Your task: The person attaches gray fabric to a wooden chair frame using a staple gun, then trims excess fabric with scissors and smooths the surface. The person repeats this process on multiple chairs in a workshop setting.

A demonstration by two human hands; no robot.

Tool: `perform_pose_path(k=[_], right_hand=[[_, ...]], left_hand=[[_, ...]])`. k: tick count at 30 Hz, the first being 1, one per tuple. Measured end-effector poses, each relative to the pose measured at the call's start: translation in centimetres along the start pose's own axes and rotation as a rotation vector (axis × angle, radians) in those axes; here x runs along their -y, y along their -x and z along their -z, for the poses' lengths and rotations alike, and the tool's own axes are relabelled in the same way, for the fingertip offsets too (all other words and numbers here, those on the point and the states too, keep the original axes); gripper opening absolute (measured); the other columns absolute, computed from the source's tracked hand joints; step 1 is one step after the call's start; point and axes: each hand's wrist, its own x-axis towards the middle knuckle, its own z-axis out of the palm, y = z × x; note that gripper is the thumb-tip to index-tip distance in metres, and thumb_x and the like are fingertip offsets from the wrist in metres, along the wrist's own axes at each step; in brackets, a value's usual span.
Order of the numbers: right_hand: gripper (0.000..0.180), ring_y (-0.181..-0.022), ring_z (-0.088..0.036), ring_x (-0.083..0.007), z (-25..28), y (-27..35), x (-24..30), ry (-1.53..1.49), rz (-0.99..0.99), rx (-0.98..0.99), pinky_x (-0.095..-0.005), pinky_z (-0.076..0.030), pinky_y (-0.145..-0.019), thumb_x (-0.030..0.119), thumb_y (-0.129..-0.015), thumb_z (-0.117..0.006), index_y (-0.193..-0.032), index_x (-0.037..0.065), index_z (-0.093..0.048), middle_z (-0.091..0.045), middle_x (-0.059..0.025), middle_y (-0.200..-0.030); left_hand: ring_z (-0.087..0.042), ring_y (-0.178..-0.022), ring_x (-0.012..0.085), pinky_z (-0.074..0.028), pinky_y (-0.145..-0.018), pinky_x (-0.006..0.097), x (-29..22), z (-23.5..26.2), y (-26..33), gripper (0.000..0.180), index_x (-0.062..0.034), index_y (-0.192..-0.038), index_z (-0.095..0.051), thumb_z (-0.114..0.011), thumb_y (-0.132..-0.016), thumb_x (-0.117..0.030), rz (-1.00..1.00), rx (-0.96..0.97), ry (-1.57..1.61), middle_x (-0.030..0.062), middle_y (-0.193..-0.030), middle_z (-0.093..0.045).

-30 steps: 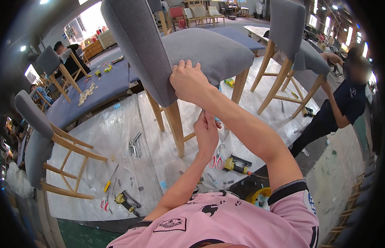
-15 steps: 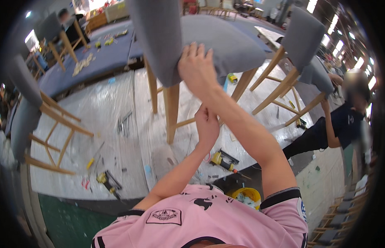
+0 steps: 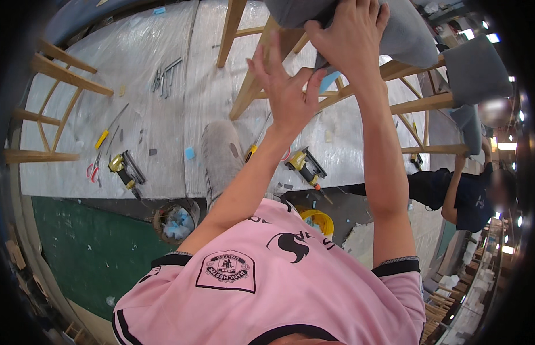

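Observation:
A chair with grey upholstery (image 3: 408, 34) and pale wooden legs (image 3: 253, 75) stands at the top of the view, its upper part cut off. My right hand (image 3: 353, 43) lies against the upholstery, thumb out to the side and fingers stretched over the fabric. Just left of and below it is my left hand (image 3: 287, 95), fingers spread, with nothing seen in it. It is close to the chair's leg and the underside of the seat. A light blue piece (image 3: 329, 81) shows between the hands, under the chair.
On the film-covered table (image 3: 164, 126) lie two yellow-black air staplers (image 3: 305, 165) (image 3: 126, 172), a yellow-handled screwdriver (image 3: 102, 138), scissors (image 3: 94, 171) and metal rods (image 3: 164, 77). Other chairs (image 3: 72, 77) (image 3: 480, 69) flank it. Below are a yellow bucket (image 3: 323, 217) and scrap bin (image 3: 158, 221). A co-worker (image 3: 471, 198) stands right.
The view has tipped downward, so the chair sits higher in it. My left hand has gone from closed fingers to spread ones and risen toward the seat. My right hand stays on the upholstery.

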Motion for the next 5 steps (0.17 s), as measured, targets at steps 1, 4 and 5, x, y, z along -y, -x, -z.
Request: perform_pose_path(k=[1,4,5], right_hand=[[0.094,-0.151,-0.027,-0.0448,0.0,-0.1,-0.4,0.01,0.012,-0.008,-0.0594,-0.016,-0.125,0.026,-0.071,-0.07,-0.15,-0.011,-0.033,-0.037,-0.0298,-0.155],[0.099,-0.151,-0.025,-0.046,1.4,-0.5,-2.0,-0.201,0.053,0.104,-0.0592,-0.014,-0.125,0.029,-0.073,-0.071,-0.155,-0.006,-0.029,-0.035,-0.0306,-0.157],[0.099,-0.151,-0.025,-0.046,1.6,-0.9,-2.3,-0.193,0.047,0.089,-0.0592,-0.014,-0.125,0.029,-0.073,-0.071,-0.155,-0.006,-0.029,-0.035,-0.0306,-0.157]], left_hand=[[-0.016,-0.148,0.0564,-0.005,-0.118,0.072,0.4,-0.3,-0.1,0.028,-0.0078,-0.079,-0.076,-0.073,-0.093,-0.032,-0.003,-0.01,-0.005,0.0273,-0.167,-0.024],[-0.006,-0.152,0.0577,-0.002,-0.117,0.074,1.8,-0.9,-0.2,0.032,-0.0085,-0.079,-0.076,-0.073,-0.093,-0.037,0.046,0.024,0.022,0.0287,-0.168,-0.021],[-0.005,-0.152,0.0587,-0.002,-0.118,0.073,2.3,-0.9,-0.3,0.033,-0.009,-0.081,-0.078,-0.074,-0.092,-0.039,0.063,0.085,0.064,0.0273,-0.169,-0.018]])
